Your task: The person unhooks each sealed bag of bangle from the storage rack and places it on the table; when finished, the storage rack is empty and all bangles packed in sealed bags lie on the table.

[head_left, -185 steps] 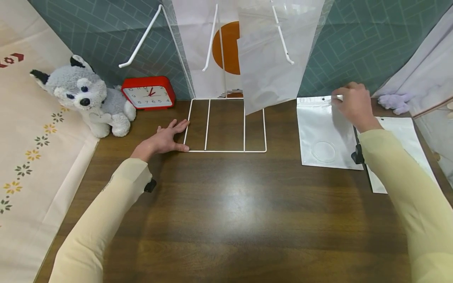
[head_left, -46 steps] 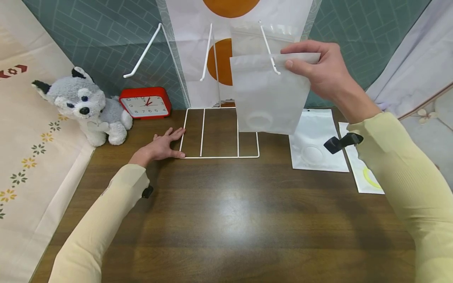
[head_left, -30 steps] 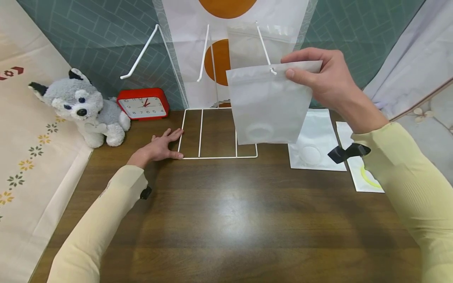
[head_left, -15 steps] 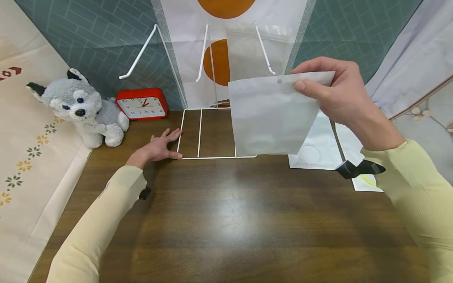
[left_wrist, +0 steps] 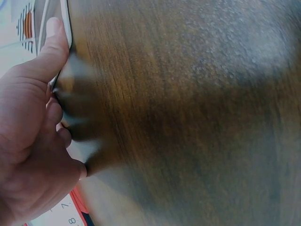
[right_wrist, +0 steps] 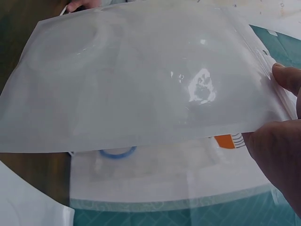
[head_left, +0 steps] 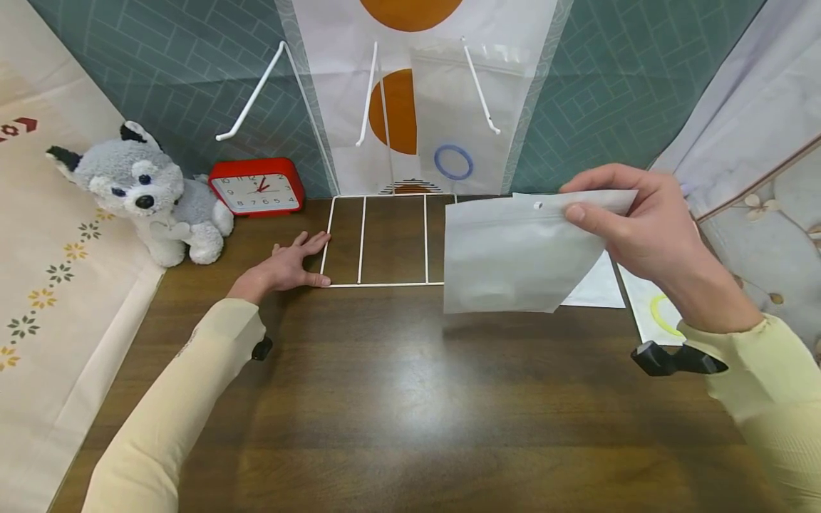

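Observation:
My right hand [head_left: 654, 224] pinches the top right corner of a white zip bag [head_left: 513, 260], thumb in front. The bag is held above the table, a small punched hole near its top edge. In the right wrist view a faint round shape shows through the bag [right_wrist: 61, 47]. My left hand [head_left: 282, 267] rests, fingers spread, at the left end of a white wire rack [head_left: 391, 285]. Behind, a clear bag [head_left: 442, 92] with a blue ring [head_left: 453, 162] hangs at the rack's right prong [head_left: 479, 85].
Two more prongs, a left one [head_left: 253, 96] and a middle one [head_left: 367, 96], stick out from the rack. At right lie a white bag [head_left: 599, 285] and another bag with a yellow ring [head_left: 663, 317]. A red clock [head_left: 256, 187] and plush husky [head_left: 150, 189] stand at left.
The white bag hung on the right prong; my right hand took it by the corner, drew it off the tip and lowered it rightward, uncovering the blue ring. My left hand stayed.

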A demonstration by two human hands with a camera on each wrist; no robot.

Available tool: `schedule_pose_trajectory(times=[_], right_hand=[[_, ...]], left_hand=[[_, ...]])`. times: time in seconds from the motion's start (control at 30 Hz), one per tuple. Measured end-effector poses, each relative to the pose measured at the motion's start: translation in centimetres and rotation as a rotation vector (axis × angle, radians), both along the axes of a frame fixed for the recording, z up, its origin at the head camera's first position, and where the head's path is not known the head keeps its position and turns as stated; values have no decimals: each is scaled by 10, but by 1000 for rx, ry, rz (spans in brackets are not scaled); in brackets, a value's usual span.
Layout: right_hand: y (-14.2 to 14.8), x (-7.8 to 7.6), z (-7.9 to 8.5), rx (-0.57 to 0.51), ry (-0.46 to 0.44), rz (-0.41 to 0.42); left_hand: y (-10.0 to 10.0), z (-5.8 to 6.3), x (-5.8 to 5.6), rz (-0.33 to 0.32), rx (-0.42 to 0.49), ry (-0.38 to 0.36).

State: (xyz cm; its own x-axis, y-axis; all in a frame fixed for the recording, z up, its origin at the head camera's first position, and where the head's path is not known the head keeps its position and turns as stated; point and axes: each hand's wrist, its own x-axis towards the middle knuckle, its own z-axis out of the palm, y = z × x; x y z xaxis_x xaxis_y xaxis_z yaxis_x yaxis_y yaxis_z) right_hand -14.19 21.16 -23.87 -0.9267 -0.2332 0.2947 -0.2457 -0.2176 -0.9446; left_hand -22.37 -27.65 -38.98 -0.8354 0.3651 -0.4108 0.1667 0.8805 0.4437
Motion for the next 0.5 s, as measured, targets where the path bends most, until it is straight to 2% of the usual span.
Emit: schedule_pose_trajectory(times=[0.23, 0.37, 0.5], right_hand=[[9, 21, -22, -62, 56, 97], [13, 38, -32, -39, 20, 161], [12, 48, -41, -49, -40, 234]], left_hand=[[0, -2, -1, -7, 2, 0], [0, -1, -1, -12, 0, 2], [-1, 1, 0, -7, -1, 4]])
